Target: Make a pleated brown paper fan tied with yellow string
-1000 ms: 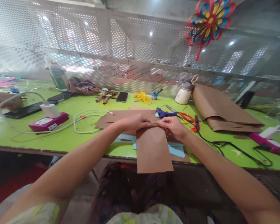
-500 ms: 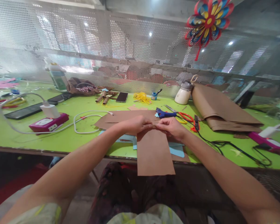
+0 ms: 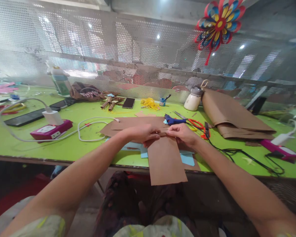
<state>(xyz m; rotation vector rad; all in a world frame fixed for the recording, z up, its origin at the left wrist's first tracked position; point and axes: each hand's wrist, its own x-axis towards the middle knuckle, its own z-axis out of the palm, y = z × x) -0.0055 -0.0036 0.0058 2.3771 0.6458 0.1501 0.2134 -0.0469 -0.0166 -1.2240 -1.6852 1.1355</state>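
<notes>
A sheet of brown paper (image 3: 165,161) hangs down over the front edge of the green table. Its far edge looks narrowly folded or rolled. My left hand (image 3: 150,132) pinches that edge on the left side, fingers closed. On the right, my right hand (image 3: 180,132) grips the same edge between thumb and fingers. Beneath my hands lie light blue paper pieces (image 3: 187,159) and more brown paper (image 3: 128,122). A blue glue gun (image 3: 175,120) rests just beyond my right hand, with orange-handled scissors (image 3: 196,123) beside it.
A white cable (image 3: 79,131) runs from a charger in a purple power strip (image 3: 51,129) at left. Folded brown paper (image 3: 236,112), a white bottle (image 3: 192,100) and black cords (image 3: 233,151) are at right. Toward the back sit a phone (image 3: 128,103) and yellow string (image 3: 150,103).
The hanging brown sheet has shifted slightly right and tilted. My fingers have moved a little along its far edge. At the far left, part of another person's hand has appeared.
</notes>
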